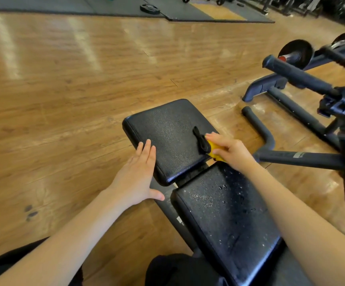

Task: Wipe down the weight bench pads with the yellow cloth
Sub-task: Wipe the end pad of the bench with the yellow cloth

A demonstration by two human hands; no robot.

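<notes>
At the frame's centre, 2 black bench pads are seen: the seat pad (167,139) above and the back pad (227,219) below it, flecked with droplets. The yellow cloth (215,150) is gripped by the right hand (229,149), fingers curled round it, at the seat pad's right edge beside a black strap (201,140). The left hand (138,174) is laid flat, fingers straight, on the seat pad's left edge
</notes>
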